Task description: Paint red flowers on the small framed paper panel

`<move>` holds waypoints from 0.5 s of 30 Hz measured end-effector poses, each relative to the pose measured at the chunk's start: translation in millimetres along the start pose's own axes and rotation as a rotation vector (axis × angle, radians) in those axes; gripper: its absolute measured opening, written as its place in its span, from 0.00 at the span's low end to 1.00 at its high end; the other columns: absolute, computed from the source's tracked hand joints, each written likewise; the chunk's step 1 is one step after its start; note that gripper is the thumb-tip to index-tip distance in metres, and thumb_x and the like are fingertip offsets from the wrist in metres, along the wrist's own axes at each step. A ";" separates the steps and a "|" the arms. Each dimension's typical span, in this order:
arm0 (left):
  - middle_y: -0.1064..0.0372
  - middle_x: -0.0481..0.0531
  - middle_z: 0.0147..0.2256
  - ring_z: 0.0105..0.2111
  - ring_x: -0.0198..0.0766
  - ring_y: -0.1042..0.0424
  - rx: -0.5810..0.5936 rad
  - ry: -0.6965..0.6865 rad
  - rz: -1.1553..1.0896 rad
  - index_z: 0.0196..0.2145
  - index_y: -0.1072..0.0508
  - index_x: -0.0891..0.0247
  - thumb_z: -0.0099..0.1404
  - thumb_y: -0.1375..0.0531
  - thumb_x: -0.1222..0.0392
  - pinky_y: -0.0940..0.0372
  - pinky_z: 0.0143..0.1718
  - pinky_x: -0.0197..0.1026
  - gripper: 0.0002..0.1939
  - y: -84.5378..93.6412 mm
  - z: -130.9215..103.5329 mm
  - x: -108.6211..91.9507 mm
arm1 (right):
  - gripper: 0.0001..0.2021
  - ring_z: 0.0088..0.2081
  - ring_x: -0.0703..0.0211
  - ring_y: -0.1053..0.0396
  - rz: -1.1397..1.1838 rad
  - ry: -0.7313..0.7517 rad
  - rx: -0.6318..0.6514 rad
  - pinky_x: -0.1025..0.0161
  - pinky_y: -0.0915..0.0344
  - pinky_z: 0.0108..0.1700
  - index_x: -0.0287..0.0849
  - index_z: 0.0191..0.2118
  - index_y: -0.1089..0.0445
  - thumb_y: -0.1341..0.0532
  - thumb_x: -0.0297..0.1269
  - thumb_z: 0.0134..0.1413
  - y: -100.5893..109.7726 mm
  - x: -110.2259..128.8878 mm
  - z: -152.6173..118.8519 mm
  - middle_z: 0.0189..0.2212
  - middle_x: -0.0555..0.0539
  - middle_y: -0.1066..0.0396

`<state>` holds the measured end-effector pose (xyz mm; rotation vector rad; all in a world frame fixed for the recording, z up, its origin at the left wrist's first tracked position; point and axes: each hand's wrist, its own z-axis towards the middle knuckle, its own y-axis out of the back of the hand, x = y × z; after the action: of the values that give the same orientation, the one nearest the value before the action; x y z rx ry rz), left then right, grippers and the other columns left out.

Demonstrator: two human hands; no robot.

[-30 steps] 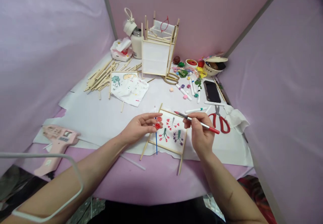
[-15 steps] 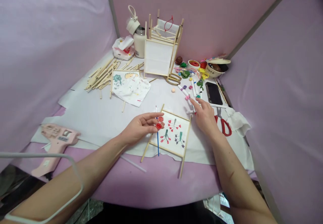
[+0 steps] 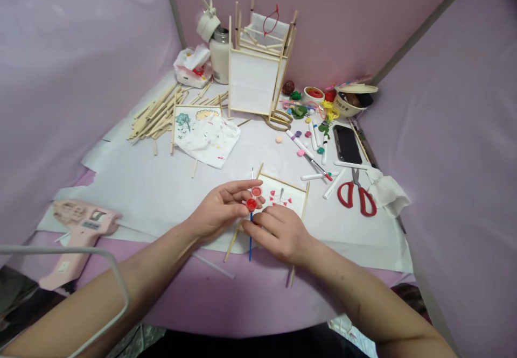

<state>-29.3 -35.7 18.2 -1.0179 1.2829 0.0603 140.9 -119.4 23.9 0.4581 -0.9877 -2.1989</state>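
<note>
The left hand is holding an open pot of red paint, and a blue brush is running behind its fingers. The right hand is covering part of a painted panel, its fingers resting at the brush's handle. On the worktop, scissors and a phone are lying to the right, a glue gun to the left.

two hands, one phone

Pink back wall, lilac fabric side panels, purple-covered table
</note>
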 end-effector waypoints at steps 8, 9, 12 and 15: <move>0.23 0.51 0.32 0.51 0.52 0.28 -0.027 0.031 0.073 0.49 0.23 0.58 0.49 0.26 0.59 0.40 0.57 0.55 0.28 0.8 1.1 -0.4 | 0.16 0.37 0.55 0.29 0.163 -0.365 -0.270 0.57 0.32 0.35 0.38 0.53 0.31 0.44 0.25 0.60 27.2 -20.0 -28.3 0.38 0.40 0.25; 0.23 0.51 0.32 0.50 0.52 0.27 -0.047 0.041 0.107 0.49 0.23 0.57 0.49 0.26 0.60 0.38 0.56 0.54 0.28 0.8 1.2 -0.5 | 0.17 0.37 0.55 0.28 0.219 -0.502 -0.343 0.56 0.32 0.35 0.40 0.54 0.31 0.46 0.27 0.62 30.6 -24.2 -30.1 0.39 0.41 0.25; 0.24 0.49 0.32 0.43 0.47 0.23 -0.091 0.061 0.186 0.49 0.22 0.55 0.50 0.27 0.63 0.34 0.52 0.52 0.27 0.1 1.1 -0.3 | 0.16 0.34 0.57 0.29 0.451 -0.823 -0.562 0.58 0.32 0.32 0.45 0.52 0.30 0.51 0.33 0.66 36.4 -37.0 -32.7 0.40 0.43 0.25; 0.24 0.47 0.32 0.41 0.44 0.23 -0.116 0.038 0.215 0.48 0.22 0.54 0.50 0.27 0.65 0.33 0.52 0.50 0.26 -2.0 1.2 -0.5 | 0.09 0.31 0.61 0.30 0.670 -0.934 -0.726 0.64 0.35 0.29 0.46 0.44 0.27 0.44 0.33 0.63 39.5 -45.3 -35.0 0.32 0.47 0.27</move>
<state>-27.4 -35.9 19.7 -0.9801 1.4334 0.2834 209.6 -125.1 32.9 -1.1497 -0.5306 -1.8924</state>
